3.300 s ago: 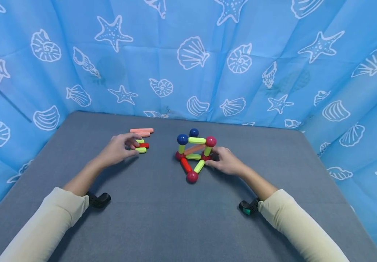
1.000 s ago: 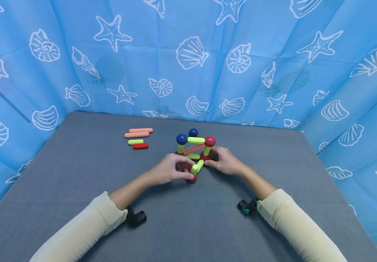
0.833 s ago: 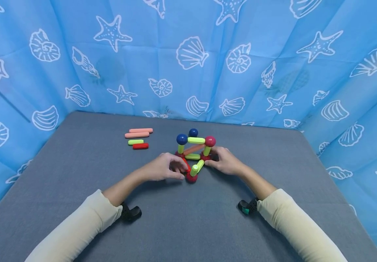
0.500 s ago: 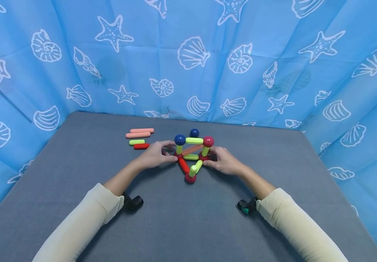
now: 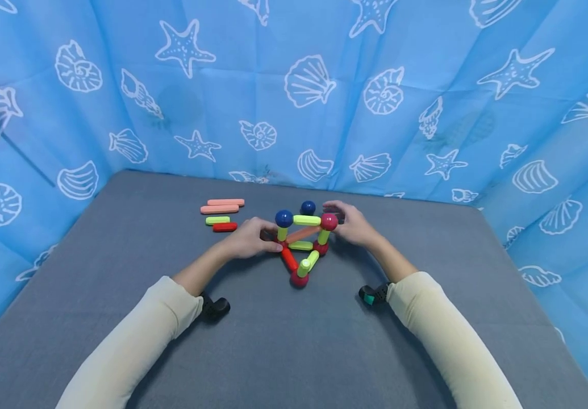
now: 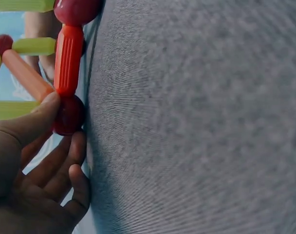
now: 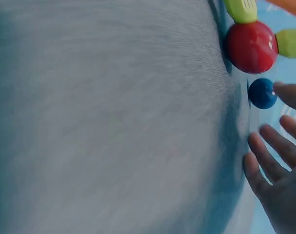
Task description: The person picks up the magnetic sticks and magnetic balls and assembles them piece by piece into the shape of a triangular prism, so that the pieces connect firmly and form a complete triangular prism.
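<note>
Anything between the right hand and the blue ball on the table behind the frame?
Nothing visible. The right hand has open space to the blue ball; the upper red ball sits on the near side.

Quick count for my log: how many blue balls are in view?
2. One blue ball tops the left green upright of the frame; the other blue ball is beyond the frame, near the right hand. Any behind the hands would be hidden.
</note>
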`<state>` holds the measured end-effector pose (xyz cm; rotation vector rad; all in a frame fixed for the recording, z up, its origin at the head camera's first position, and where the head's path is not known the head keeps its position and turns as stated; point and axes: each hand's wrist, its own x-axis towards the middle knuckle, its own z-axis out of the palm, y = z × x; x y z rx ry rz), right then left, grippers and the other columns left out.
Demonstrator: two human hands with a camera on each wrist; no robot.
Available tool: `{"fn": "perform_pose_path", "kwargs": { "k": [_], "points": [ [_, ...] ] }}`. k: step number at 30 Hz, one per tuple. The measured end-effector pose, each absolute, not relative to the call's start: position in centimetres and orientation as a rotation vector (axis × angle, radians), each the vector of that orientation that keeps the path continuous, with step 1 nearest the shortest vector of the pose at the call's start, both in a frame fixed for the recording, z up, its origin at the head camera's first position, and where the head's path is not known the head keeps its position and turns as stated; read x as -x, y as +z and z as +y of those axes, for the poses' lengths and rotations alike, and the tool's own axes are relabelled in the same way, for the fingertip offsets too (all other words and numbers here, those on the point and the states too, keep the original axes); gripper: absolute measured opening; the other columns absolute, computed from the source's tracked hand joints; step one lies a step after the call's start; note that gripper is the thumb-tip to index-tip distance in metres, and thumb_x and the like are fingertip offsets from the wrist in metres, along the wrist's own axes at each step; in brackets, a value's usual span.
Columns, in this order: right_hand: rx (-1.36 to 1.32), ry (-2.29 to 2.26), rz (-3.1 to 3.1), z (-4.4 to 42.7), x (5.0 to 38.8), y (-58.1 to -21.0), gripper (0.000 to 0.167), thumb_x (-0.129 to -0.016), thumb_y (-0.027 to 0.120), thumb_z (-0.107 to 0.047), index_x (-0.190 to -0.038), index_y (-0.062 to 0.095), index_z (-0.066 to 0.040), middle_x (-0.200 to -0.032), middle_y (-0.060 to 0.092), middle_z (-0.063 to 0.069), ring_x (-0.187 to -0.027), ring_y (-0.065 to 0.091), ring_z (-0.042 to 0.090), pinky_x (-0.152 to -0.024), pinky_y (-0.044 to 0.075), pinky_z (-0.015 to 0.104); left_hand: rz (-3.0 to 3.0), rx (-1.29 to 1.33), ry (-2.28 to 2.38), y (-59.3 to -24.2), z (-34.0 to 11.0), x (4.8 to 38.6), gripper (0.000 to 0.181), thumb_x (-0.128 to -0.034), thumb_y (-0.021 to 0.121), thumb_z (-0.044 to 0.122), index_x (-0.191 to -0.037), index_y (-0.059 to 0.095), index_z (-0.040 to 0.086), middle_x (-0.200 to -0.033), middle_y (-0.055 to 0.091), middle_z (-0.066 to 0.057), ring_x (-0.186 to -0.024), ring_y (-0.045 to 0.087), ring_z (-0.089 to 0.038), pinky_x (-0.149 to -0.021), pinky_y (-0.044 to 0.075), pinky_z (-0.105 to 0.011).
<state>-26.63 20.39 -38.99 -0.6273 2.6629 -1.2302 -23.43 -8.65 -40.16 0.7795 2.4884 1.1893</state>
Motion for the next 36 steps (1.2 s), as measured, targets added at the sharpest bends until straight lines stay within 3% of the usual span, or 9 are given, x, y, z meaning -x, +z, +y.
{"fn": "perform_pose_path", "kwargs": {
  "k": [4,10,21,27,36],
  "points": [
    [0.595,-1.256,2.678,19.6,28.0,-39.3,0.063,-0.087,0.07,0.003,-0.143,0.043,0.006,-0.142,0.05,0.026,-0.13,0.049,0.043,-0.106,0.04,0.054,2.492,-0.781,1.171,-40.0,-8.5,23.4,0.035,-0.0899,0.075,0.016,-0.123,0.069,0.005,-0.112,0.071,-0.006,-0.098,0.061,-0.019,-0.092,0.051,-0.038],
    [0.612,-1.315,2.688,18.4,29.1,-39.6,0.053,-0.093,0.068,-0.003,-0.138,0.046,0.011,-0.134,0.055,0.031,-0.125,0.054,0.043,-0.105,0.042,0.051,2.483,-0.771,1.191,-40.1,-8.3,23.4,0.034,-0.0893,0.076,0.016,-0.121,0.07,0.005,-0.11,0.071,-0.006,-0.097,0.062,-0.019,-0.091,0.051,-0.038],
    [0.363,-1.327,2.698,17.1,29.5,-39.5,0.053,-0.094,0.07,-0.015,-0.138,0.05,0.004,-0.134,0.059,0.025,-0.123,0.057,0.037,-0.101,0.047,0.048,2.472,-0.754,1.193,-40.0,-8.3,23.5,0.034,-0.0886,0.076,0.015,-0.121,0.07,0.005,-0.111,0.071,-0.006,-0.097,0.062,-0.02,-0.093,0.051,-0.038],
    [0.402,-1.39,2.689,17.2,29.1,-39.2,0.049,-0.094,0.069,-0.01,-0.135,0.052,0.008,-0.133,0.058,0.028,-0.123,0.057,0.039,-0.1,0.047,0.049,2.464,-0.758,1.195,-40.0,-8.2,23.5,0.034,-0.0886,0.076,0.015,-0.121,0.07,0.006,-0.111,0.071,-0.006,-0.097,0.063,-0.019,-0.092,0.051,-0.037],
    [0.513,-1.503,2.703,19.8,27.5,-35.9,0.049,-0.095,0.069,-0.017,-0.138,0.053,-0.001,-0.131,0.062,0.021,-0.121,0.059,0.033,-0.095,0.051,0.045,2.483,-0.778,1.198,-40.1,-8.7,23.5,0.034,-0.0884,0.077,0.014,-0.12,0.07,0.005,-0.111,0.071,-0.007,-0.098,0.063,-0.019,-0.091,0.051,-0.037]
  ]
}}
